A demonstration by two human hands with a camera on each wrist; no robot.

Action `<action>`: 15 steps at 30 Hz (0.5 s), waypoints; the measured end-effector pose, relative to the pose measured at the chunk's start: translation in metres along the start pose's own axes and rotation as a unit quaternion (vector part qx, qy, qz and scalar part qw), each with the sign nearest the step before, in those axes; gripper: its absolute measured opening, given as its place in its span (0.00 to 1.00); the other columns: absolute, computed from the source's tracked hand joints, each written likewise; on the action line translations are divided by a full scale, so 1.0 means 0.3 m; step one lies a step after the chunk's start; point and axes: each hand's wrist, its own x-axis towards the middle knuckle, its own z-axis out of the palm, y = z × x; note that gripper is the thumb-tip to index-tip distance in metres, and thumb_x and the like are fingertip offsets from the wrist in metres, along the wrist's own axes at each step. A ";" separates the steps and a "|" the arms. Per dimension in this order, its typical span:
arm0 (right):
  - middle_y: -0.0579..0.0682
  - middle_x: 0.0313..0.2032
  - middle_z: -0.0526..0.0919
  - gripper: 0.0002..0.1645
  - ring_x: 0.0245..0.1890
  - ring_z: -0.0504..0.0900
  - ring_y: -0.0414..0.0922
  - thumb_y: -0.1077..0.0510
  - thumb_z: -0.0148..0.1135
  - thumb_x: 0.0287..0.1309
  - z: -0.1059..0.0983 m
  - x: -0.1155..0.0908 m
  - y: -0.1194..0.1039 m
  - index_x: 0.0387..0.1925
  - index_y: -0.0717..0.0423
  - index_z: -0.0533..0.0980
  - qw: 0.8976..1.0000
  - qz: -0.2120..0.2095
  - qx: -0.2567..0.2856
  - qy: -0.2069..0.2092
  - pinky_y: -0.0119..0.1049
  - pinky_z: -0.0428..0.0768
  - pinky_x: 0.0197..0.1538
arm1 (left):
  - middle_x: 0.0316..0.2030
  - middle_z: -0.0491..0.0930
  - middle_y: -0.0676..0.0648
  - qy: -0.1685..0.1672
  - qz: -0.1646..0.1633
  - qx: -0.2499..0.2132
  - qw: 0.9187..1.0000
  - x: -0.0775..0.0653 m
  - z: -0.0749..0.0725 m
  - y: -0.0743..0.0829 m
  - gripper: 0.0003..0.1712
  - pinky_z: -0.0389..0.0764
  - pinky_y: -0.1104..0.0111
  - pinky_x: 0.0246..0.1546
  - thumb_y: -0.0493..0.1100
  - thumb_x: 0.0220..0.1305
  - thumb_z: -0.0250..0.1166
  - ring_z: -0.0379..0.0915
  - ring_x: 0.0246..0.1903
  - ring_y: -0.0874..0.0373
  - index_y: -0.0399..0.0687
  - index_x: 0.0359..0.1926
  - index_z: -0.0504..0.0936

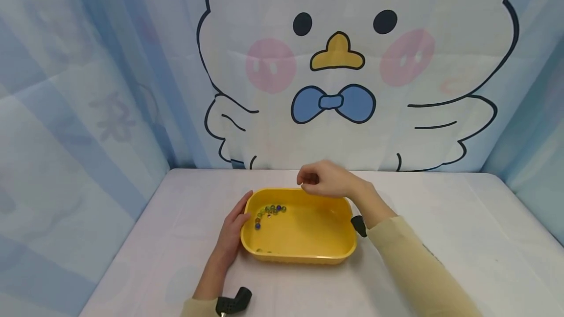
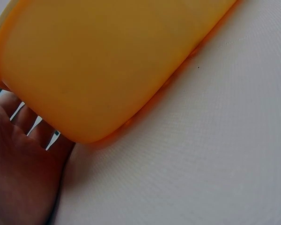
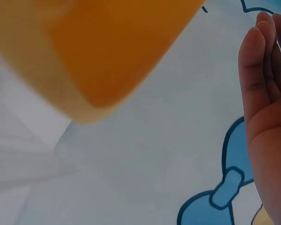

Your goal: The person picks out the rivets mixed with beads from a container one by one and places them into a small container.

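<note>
A shallow yellow plastic basin (image 1: pixel 308 229) stands on the white-covered table. Several small glass marbles (image 1: pixel 273 210), greenish and blue, lie in a curved row at its far left inside, and a couple more sit at the near wall. My left hand (image 1: pixel 230 235) grips the basin's left side, thumb at the rim and fingers along the outside; the left wrist view shows the palm beside the basin's wall (image 2: pixel 84 70). Above the far rim, towards the right, hovers my right hand (image 1: pixel 328 178) with loosely bent fingers. Nothing shows in it in the right wrist view.
The pale tablecloth (image 1: pixel 440 219) spreads around the basin on all sides. Behind the table hangs a curtain (image 1: pixel 374 136) with a cartoon figure and blue bow tie. Another curtain (image 1: pixel 57 136) closes the left side. Dark wrist cameras sit on both arms.
</note>
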 end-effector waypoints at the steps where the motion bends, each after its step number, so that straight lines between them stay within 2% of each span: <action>1: 0.43 0.32 0.81 0.07 0.33 0.76 0.43 0.62 0.62 0.63 0.003 0.010 -0.005 0.41 0.56 0.82 1.000 -0.003 0.001 0.000 0.35 0.81 0.39 | 0.78 0.54 0.50 0.000 0.000 0.001 1.000 0.000 0.000 0.000 0.33 0.46 0.54 0.75 0.37 0.73 0.45 0.43 0.77 0.53 0.52 0.78 0.61; 15: 0.44 0.31 0.79 0.09 0.33 0.76 0.43 0.62 0.61 0.64 0.067 0.109 -0.040 0.44 0.59 0.82 0.999 -0.025 0.020 -0.031 0.33 0.80 0.39 | 0.78 0.53 0.49 -0.004 0.001 -0.001 1.000 0.000 -0.004 -0.002 0.33 0.46 0.53 0.75 0.38 0.73 0.45 0.43 0.77 0.52 0.52 0.78 0.60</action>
